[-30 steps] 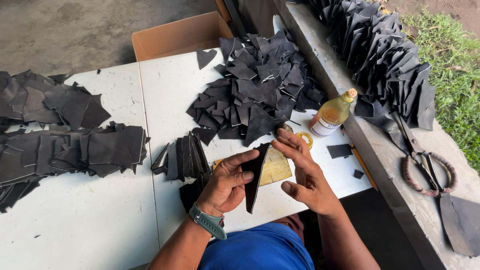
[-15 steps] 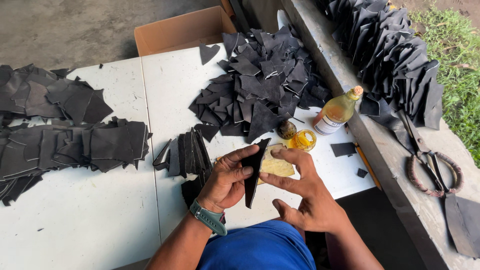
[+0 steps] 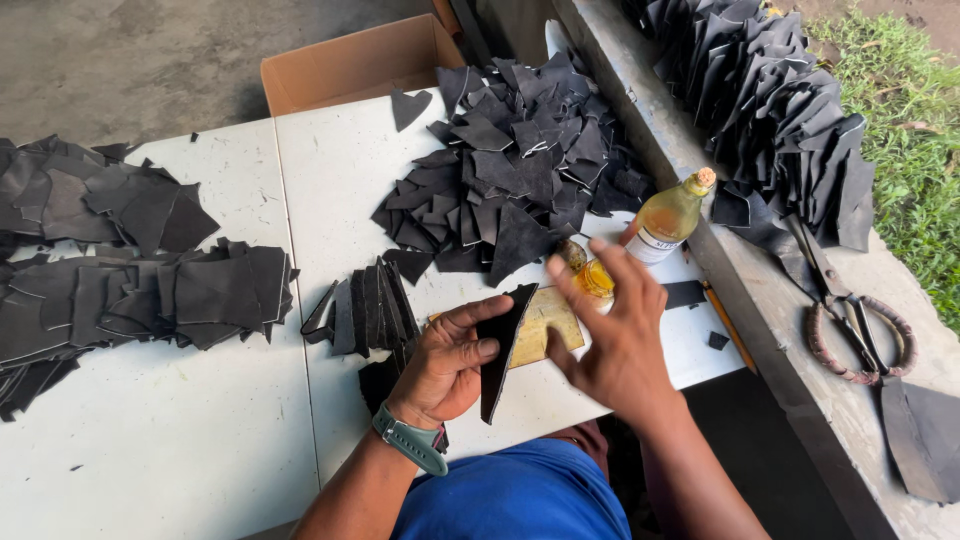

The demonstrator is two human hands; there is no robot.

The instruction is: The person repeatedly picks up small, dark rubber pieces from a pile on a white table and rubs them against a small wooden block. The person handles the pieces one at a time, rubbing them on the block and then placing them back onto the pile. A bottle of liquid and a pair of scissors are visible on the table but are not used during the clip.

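- Head view, lower middle of the frame: the left hand (image 3: 445, 365) grips a black triangular leather piece (image 3: 498, 348), fingers curled around its edge.
- Right hand (image 3: 612, 325) hovers just beside it, fingers spread, holding nothing.
- A yellowish board (image 3: 545, 322) lies under the piece on the white table (image 3: 200, 440).

White table (image 3: 180, 450), grey concrete floor (image 3: 130, 60), concrete ledge (image 3: 790, 350), grass (image 3: 910, 130), daylight

Ahead of me a cardboard box (image 3: 355, 65) sits at the white bench's (image 3: 180, 450) far edge; big scissors (image 3: 850, 315) lie on the concrete ledge (image 3: 790, 380), grass (image 3: 915, 150) beyond
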